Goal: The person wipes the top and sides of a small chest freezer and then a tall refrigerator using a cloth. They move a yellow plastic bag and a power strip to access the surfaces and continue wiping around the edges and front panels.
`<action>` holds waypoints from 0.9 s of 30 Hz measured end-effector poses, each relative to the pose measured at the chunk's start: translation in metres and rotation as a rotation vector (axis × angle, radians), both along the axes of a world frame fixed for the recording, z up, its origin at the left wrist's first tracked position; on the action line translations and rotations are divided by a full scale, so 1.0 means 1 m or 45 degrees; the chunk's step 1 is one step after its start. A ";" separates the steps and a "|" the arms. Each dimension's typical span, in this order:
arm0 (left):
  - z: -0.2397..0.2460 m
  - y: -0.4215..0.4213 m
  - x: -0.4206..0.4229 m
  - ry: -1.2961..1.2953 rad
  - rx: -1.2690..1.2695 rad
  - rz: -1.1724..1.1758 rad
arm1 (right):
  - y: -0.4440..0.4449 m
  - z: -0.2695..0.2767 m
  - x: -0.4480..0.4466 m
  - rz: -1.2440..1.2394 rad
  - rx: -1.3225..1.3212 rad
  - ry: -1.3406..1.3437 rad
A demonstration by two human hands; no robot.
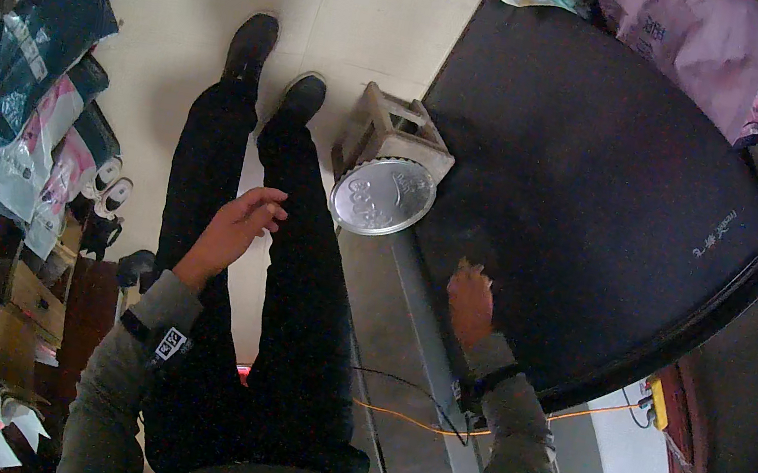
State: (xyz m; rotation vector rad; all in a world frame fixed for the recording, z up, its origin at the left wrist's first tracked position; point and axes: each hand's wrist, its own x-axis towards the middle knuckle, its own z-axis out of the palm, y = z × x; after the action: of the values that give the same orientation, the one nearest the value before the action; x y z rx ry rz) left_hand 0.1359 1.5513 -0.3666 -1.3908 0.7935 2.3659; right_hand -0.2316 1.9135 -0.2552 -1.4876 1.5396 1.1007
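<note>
My left hand (237,231) hangs above my dark trouser legs (302,246). Its fingers are slightly curled and apart, with nothing in them. Over the near-left part of a large black top (589,151), my right hand (470,301) is blurred at the fingertips. Whether it touches the top or holds something small there, I cannot tell. Between my hands and farther out is a round silver disc (386,196), shaped like a bottle cap with a crimped rim and raised lettering. It overlaps a worn wooden stool (412,129) beside the black top.
Plastic-wrapped packages (38,74) and a pair of shoes (110,188) lie at the left, near cardboard boxes (37,300). A pink bag (689,48) rests at the black top's far edge. An orange cable (423,423) runs below my right forearm, near a yellow power strip (658,403).
</note>
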 end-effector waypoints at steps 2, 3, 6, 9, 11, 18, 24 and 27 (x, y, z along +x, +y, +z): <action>0.001 -0.004 0.002 0.016 -0.003 0.023 | 0.016 0.013 0.019 -0.079 0.101 -0.083; 0.002 -0.004 0.004 0.015 -0.006 0.023 | 0.025 0.022 0.031 -0.104 0.128 -0.167; 0.001 -0.006 0.006 0.039 -0.042 0.014 | 0.031 0.040 0.056 -0.137 0.075 0.102; 0.000 -0.006 0.007 0.061 -0.019 -0.020 | -0.025 0.024 0.021 0.011 0.051 0.331; -0.001 -0.006 0.009 0.064 -0.026 -0.050 | -0.093 0.000 -0.038 0.487 -0.688 0.432; -0.002 -0.004 0.015 0.005 0.002 -0.057 | -0.187 -0.010 -0.120 0.216 -0.536 0.212; 0.000 0.000 0.015 -0.003 -0.037 -0.046 | -0.032 0.047 -0.008 0.377 -0.137 0.111; 0.004 -0.003 0.011 0.020 -0.055 -0.073 | -0.004 0.070 0.005 -0.091 -0.024 -0.303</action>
State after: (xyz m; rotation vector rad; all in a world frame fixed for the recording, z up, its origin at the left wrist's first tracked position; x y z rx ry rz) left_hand 0.1472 1.5485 -0.3631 -1.3495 0.8821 2.3321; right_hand -0.2266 1.9095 -0.1849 -1.5051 1.4286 0.8369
